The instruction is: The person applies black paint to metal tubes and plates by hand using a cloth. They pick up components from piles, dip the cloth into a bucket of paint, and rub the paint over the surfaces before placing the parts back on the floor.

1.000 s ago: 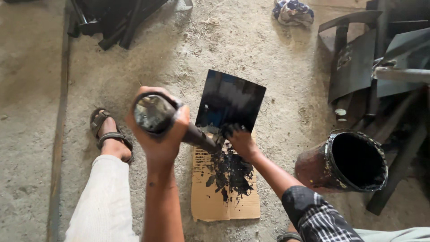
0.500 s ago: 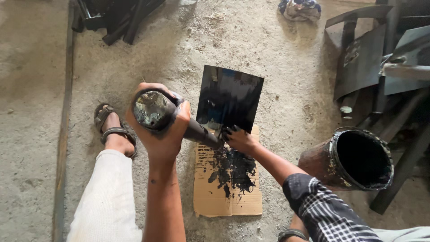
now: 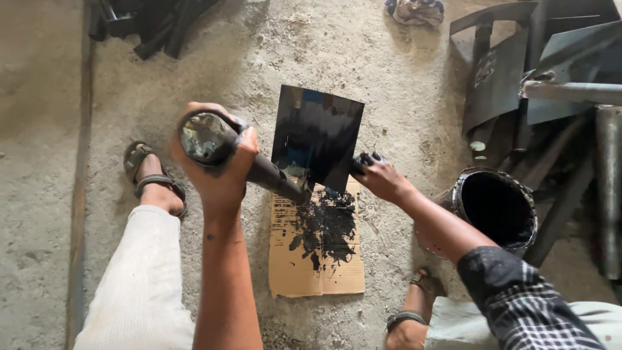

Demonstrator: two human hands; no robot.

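My left hand grips the top end of a dark metal pipe handle that slants down to a flat rectangular blade. The blade is glossy with wet black paint and stands on a piece of cardboard smeared with black. My right hand, its fingertips blackened, is closed on a small black object pressed to the blade's lower right edge. Whether that object is a brush or a rag is unclear.
An open can of black paint stands on the concrete floor to the right. Dark metal plates and pipes lie behind it. More dark metal pieces and a cloth lie at the top. My sandalled feet flank the cardboard.
My right hand has moved from the cardboard below the blade up and right to the blade's right edge. My left hand keeps its hold on the pipe.
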